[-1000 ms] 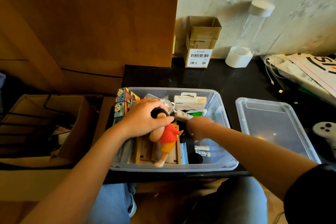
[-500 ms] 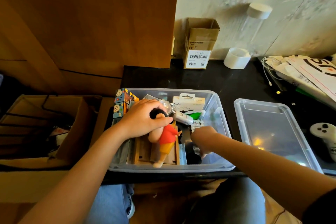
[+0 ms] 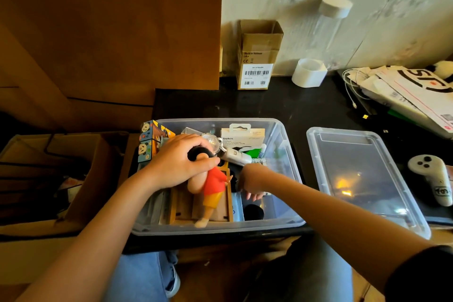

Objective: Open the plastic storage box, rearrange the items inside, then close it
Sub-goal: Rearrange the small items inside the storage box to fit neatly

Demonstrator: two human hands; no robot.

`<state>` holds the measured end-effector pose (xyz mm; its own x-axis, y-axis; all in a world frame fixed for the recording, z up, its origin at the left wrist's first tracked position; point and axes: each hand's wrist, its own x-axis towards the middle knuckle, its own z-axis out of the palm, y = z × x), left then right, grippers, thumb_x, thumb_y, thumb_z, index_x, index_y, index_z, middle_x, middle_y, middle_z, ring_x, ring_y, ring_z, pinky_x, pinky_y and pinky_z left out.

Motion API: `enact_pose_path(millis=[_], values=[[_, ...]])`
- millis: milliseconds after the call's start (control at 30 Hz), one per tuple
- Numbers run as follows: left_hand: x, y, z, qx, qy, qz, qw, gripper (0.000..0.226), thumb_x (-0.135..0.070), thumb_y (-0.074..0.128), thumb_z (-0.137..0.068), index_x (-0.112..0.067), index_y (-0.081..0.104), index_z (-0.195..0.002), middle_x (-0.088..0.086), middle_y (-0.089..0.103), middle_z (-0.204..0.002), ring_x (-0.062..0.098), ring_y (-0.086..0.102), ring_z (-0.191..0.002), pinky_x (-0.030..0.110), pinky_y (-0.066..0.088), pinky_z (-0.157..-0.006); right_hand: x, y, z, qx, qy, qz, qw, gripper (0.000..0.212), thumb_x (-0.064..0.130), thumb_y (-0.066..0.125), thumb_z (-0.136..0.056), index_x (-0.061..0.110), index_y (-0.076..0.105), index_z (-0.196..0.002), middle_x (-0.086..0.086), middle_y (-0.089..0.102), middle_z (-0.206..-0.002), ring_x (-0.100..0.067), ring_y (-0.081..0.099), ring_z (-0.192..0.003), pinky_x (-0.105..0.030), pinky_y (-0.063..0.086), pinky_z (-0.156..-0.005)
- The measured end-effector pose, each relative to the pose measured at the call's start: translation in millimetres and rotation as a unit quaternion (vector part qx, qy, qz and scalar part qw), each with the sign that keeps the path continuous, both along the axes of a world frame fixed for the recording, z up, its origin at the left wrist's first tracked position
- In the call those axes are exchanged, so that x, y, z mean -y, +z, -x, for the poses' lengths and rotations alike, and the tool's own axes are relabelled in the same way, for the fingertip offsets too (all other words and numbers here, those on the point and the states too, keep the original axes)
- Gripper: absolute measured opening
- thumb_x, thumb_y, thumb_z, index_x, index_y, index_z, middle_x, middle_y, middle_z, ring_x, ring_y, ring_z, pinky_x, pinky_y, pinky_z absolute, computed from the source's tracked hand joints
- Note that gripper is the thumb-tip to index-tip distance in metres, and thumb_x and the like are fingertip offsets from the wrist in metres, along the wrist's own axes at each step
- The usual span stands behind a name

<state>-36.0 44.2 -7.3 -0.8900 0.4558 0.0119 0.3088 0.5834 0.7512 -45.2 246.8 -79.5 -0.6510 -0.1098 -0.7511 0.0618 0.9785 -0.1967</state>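
Head view: the clear plastic storage box [image 3: 282,144] sits open at the near edge of the dark tabletop [image 3: 282,105], and its lid [image 3: 362,174] lies flat on that top just to the right, apart from the box. Inside, a cartoon boy figurine [image 3: 213,186] in a red shirt and yellow shorts lies on a wooden tray [image 3: 228,206]. The left hand [image 3: 176,164] grips the figurine by its head, fingers curled over the black hair and thumb pressed across the front. The right hand [image 3: 252,179] is down in the right half of the box, knuckles up, fingertips pointing at the floor near a small white item; whether it pinches that item I cannot tell, as the fingers are blurred and partly hidden.

Risks, as I judge them: the figurine is held by the head only, so its body could swing and knock the tray or the white Belkin package [image 3: 242,137] standing at the back. That package and the panda-print carton [image 3: 149,140] at the back left corner stand tall; left so, they may foul the lid at closing. The box lies at the table edge, so a hard push toward the person could tip it off.

Beyond the box stand a brown cardboard carton [image 3: 257,56] and a clear bottle [image 3: 326,29]; a white controller [image 3: 434,179] lies right of the lid.
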Motion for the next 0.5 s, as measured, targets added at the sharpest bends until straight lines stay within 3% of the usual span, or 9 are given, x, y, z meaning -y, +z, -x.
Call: enact_pose_path(millis=[67, 133, 233, 300, 367, 500], values=[[0.0, -0.8, 0.4, -0.001, -0.003, -0.004, 1.0, 0.038, -0.064, 0.053, -0.068, -0.033, 0.062, -0.088, -0.01, 0.063, -0.102, 0.01, 0.056, -0.103, 0.044, 0.045, -0.091, 1.4, -2.2, -0.2, -0.016, -0.031, 0.042, 0.999, 0.019, 0.009, 0.057, -0.089, 0.001, 0.066, -0.103, -0.01, 0.071, -0.101, -0.009, 0.068, -0.066, -0.011, 0.042, -0.04], [0.4, -1.8, 0.8, -0.001, -0.001, -0.006, 1.0, 0.037, -0.064, 0.054, -0.068, -0.033, 0.062, -0.088, -0.01, 0.063, -0.102, 0.011, 0.055, -0.104, 0.045, 0.045, -0.092, 2.4, -4.6, 2.1, -0.02, -0.044, 0.052, 0.997, 0.016, 0.015, 0.059, -0.088, 0.006, 0.068, -0.097, -0.006, 0.071, -0.103, -0.01, 0.067, -0.072, -0.011, 0.044, -0.05], [0.4, -3.2, 1.3, 0.003, 0.0, -0.006, 1.0, 0.04, -0.064, 0.054, -0.068, -0.031, 0.064, -0.09, -0.011, 0.062, -0.103, 0.011, 0.055, -0.106, 0.046, 0.045, -0.092, 1.8, -5.1, 3.6, 0.023, -0.1, 0.086, 0.991, 0.015, 0.021, 0.055, -0.091, 0.013, 0.063, -0.08, -0.002, 0.072, -0.103, -0.002, 0.058, -0.052, -0.009, 0.045, -0.055], [0.5, -3.0, 1.2, 0.005, 0.001, -0.007, 1.0, 0.043, -0.064, 0.054, -0.067, -0.03, 0.064, -0.091, -0.012, 0.062, -0.103, 0.01, 0.054, -0.106, 0.045, 0.046, -0.092, 1.3, -2.1, 2.0, 0.024, -0.133, 0.125, 0.983, 0.008, 0.013, 0.056, -0.089, 0.01, 0.063, -0.09, 0.0, 0.073, -0.086, 0.0, 0.057, -0.044, -0.01, 0.045, -0.047], [0.0, -2.6, 1.3, 0.005, 0.002, -0.008, 1.0, 0.043, -0.065, 0.054, -0.067, -0.03, 0.064, -0.091, -0.013, 0.062, -0.104, 0.008, 0.054, -0.106, 0.044, 0.046, -0.092, -1.2, 1.6, -0.7, 0.03, -0.213, 0.199, 0.956, 0.007, 0.004, 0.057, -0.087, 0.009, 0.06, -0.087, 0.001, 0.063, -0.066, 0.0, 0.054, -0.035, -0.013, 0.045, -0.04], [-0.5, -1.3, 0.9, 0.017, 0.001, -0.007, 1.0, 0.048, -0.065, 0.053, -0.065, -0.029, 0.065, -0.094, -0.013, 0.061, -0.105, 0.007, 0.053, -0.106, 0.041, 0.047, -0.092, 0.7, 7.6, -1.6, 0.078, -0.262, 0.216, 0.937, 0.012, 0.016, 0.05, -0.095, 0.006, 0.056, -0.093, 0.002, 0.054, -0.039, -0.004, 0.046, -0.026, -0.012, 0.039, -0.032]])
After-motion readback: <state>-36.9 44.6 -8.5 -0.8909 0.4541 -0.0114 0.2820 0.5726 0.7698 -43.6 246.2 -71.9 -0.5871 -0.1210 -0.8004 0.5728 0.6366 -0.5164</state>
